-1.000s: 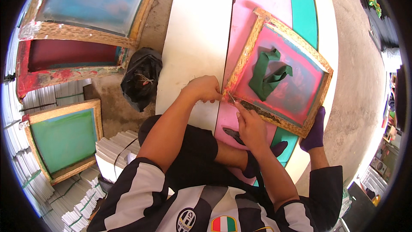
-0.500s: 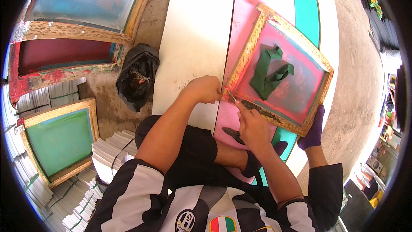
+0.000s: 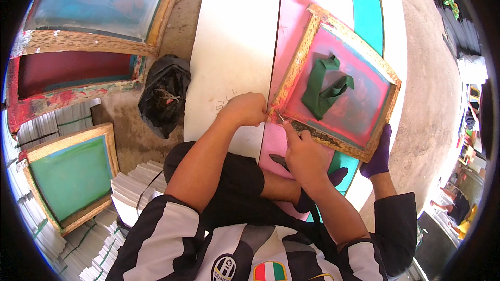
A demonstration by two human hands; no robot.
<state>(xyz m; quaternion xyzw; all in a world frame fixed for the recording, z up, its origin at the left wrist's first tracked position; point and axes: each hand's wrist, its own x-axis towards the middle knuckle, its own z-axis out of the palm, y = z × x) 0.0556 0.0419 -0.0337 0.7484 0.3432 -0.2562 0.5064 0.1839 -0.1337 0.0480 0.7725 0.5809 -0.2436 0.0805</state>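
Observation:
A wooden screen-printing frame (image 3: 304,47) with pink-stained mesh lies tilted on the boards. My left hand (image 3: 248,108) is closed at the frame's near left corner, its fingertips pinched; what they hold, if anything, is hidden. My right hand (image 3: 304,156) grips a thin metal tool (image 3: 280,117), its forefinger stretched along it toward the same corner. Most of that tool is covered, so its kind does not show. A folded dark green cloth strip (image 3: 320,96) rests on the mesh. Dark-handled pliers (image 3: 278,161) lie on the pink board, partly behind my right hand. My foot in a purple sock (image 3: 379,153) touches the frame's right corner.
White, pink and turquoise boards (image 3: 229,31) run under the frame. Left of them sits a black plastic bag (image 3: 165,96). More printing frames, including a green one (image 3: 70,177), stand at the left among stacks of paper (image 3: 136,184). Concrete floor (image 3: 424,73) lies to the right.
The whole view has shifted slightly. My right hand has moved a little left and covers more of the pliers. My left hand stays at the frame's corner.

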